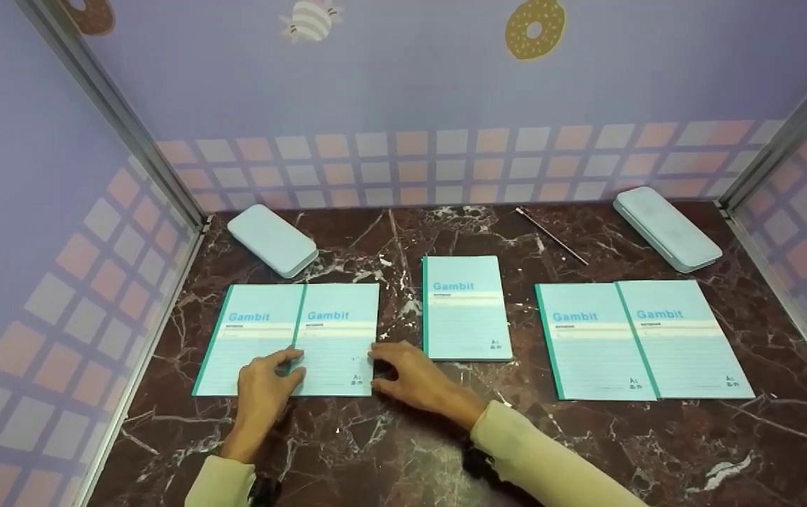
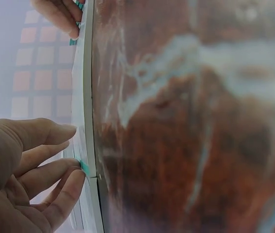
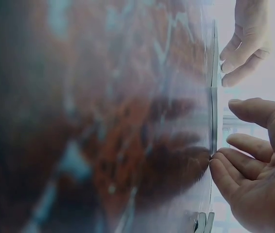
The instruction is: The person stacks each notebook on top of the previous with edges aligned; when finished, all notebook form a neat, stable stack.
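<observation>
Two pale blue-green Gambit notebooks lie side by side at the left of the table, a left one and a right one. My left hand rests over the seam between them, its fingertips at the right notebook's green spine. Against that notebook's outer edge are the fingertips of my right hand. Both hands have thumb and fingers spread apart, with nothing pinched. Low along the tabletop, the left wrist view shows my left fingers touching near the green strip. The right wrist view shows my right fingers beside the notebook edge.
Another notebook lies right of my right hand. Farther right, one notebook slightly underlaps or abuts another. Behind are a left pale case, a thin pen-like stick and a right pale case. Walls enclose the table.
</observation>
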`<state>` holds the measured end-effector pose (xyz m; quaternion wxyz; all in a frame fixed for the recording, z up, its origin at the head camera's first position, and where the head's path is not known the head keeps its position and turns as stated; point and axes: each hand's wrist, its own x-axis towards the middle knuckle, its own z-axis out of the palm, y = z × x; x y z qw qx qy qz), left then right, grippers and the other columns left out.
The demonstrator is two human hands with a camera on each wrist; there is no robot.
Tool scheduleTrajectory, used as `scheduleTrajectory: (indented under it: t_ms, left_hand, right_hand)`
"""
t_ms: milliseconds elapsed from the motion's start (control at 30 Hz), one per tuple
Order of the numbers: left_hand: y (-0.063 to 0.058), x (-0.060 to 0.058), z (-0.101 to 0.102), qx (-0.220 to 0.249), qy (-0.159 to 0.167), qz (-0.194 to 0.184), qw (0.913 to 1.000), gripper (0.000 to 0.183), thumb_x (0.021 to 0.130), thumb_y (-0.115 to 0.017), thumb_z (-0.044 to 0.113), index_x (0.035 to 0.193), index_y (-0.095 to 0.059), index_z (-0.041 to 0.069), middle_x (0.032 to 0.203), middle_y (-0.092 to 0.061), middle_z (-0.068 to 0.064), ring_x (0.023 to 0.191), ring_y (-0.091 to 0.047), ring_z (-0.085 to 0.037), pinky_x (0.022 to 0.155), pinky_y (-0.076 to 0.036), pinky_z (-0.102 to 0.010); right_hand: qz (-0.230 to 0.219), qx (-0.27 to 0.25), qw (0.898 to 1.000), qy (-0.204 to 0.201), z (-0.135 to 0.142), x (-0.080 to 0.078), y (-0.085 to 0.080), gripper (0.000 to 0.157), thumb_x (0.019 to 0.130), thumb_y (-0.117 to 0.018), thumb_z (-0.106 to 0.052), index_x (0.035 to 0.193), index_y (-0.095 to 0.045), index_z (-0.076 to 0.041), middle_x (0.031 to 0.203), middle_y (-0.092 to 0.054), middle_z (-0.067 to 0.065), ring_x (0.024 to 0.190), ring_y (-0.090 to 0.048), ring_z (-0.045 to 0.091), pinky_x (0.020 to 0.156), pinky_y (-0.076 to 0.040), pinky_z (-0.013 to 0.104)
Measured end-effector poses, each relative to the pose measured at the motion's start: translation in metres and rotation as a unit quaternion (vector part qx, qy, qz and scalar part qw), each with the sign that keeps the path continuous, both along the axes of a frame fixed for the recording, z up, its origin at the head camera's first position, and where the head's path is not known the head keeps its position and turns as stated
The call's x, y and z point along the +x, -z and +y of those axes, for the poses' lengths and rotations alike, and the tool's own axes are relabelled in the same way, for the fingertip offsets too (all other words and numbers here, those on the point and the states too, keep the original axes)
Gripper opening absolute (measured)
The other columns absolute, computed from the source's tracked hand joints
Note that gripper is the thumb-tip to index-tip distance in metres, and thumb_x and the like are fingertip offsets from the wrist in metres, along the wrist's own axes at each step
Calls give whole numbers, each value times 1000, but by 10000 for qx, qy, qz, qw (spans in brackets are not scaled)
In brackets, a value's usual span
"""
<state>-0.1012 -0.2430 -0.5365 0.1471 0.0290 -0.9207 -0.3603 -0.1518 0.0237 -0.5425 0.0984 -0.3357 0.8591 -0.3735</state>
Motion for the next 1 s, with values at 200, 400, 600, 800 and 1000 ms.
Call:
scheduleTrajectory:
  t_ms: [200, 400, 600, 800, 1000]
  left_hand:
    - [1, 0, 3, -146, 97, 25, 9998, 21, 84, -83, -6, 105, -82, -4, 107, -77, -25, 82, -76, -37, 69, -61, -52]
    - [2, 2, 5, 125, 190, 101, 9997, 22, 86, -81, -6, 108, -82, -4, 113, -77, -23, 83, -77, -34, 70, -62, -48]
    - [2, 4, 7, 613, 114, -39, 9980, 24, 89, -79, -6, 112, -80, -5, 111, -77, -23, 92, -77, -36, 76, -64, -49]
    - [0, 4, 11, 663, 13, -200, 9976, 21, 89, -79, -4, 110, -81, -3, 105, -78, -22, 93, -76, -36, 78, -63, -51]
    - [-4, 4, 8, 1113, -86, -677, 9914, 20, 92, -81, 1, 112, -82, 2, 111, -78, -19, 103, -75, -35, 89, -61, -51]
  right_hand:
    - [243, -76, 9997, -25, 2, -1, 3, 43, 96, -79, -12, 134, -68, 3, 150, -58, 22, 132, -59, 37, 114, -47, 46]
    - [391, -170, 9991, 41, 6, -1, 3, 41, 94, -80, -8, 131, -69, 7, 147, -59, 26, 132, -59, 40, 118, -43, 50]
    - [318, -170, 9989, 308, 11, 1, 2, 42, 94, -79, -7, 131, -68, 8, 146, -58, 27, 134, -57, 41, 117, -44, 50]
    - [346, -197, 9983, 436, 15, 6, 1, 37, 94, -79, -5, 127, -70, 7, 139, -65, 26, 125, -62, 40, 110, -51, 48]
    - [461, -207, 9983, 288, 16, 6, 2, 34, 92, -80, -3, 124, -73, 4, 136, -67, 23, 120, -65, 37, 106, -54, 46]
